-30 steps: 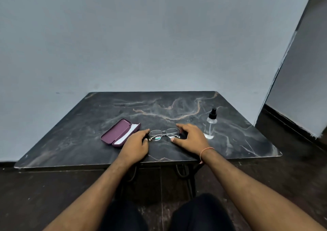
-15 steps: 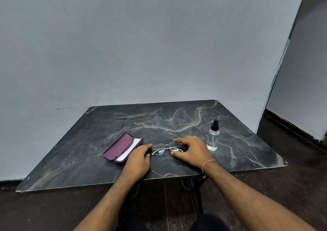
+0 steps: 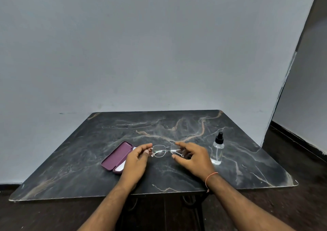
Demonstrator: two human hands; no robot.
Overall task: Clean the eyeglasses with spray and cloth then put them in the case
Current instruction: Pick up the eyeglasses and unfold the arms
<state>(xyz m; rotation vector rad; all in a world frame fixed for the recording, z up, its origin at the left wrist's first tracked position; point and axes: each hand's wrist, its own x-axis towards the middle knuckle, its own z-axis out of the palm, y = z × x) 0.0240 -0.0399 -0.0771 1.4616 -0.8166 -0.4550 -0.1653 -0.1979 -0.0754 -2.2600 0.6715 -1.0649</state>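
Observation:
Thin wire-framed eyeglasses (image 3: 161, 150) are lifted a little above the dark marble table (image 3: 177, 174), held at both ends. My left hand (image 3: 137, 160) pinches the left end of the frame between thumb and fingers. My right hand (image 3: 192, 157) holds the right end, thumb below and forefinger above. An open purple case (image 3: 116, 157) lies left of my left hand, with a white cloth (image 3: 121, 167) showing inside it, partly hidden by my hand. A clear spray bottle (image 3: 217, 151) with a black nozzle stands upright just right of my right hand.
The table stands against a plain grey wall (image 3: 159, 53). Its front edge runs just under my wrists. A dark floor (image 3: 292, 151) and a doorway lie to the right. Bare tabletop stretches behind the glasses and at both sides.
Both hands have closed on the ends of the eyeglasses and raised them off the tabletop. The camera has tilted upward, showing more wall.

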